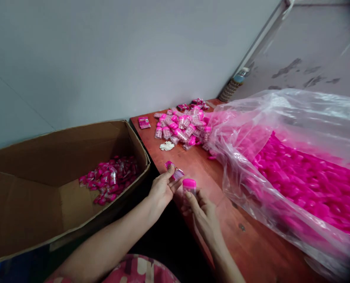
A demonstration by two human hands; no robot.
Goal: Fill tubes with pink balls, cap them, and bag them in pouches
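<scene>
My left hand (162,188) is closed in a pinch on a small pink printed plastic wrapper (177,174) just above the edge of the red wooden table (260,239). Close beside it, my right hand (203,208) grips a small clear container with a pink cap (189,184), held upright; the fingers cover much of its lower body. Beyond both hands lies a pile of similar pink-capped containers (182,127) filled with small pale pieces. A flat pink printed packet (144,122) rests near the table's left corner.
Left of the table stands an open cardboard box (59,135) with many pink wrapped pieces (113,177) inside. A large clear plastic bag (236,157) full of pink caps (299,184) covers the right side. A crumpled white scrap (167,146) and a bottle (234,84) sit farther back.
</scene>
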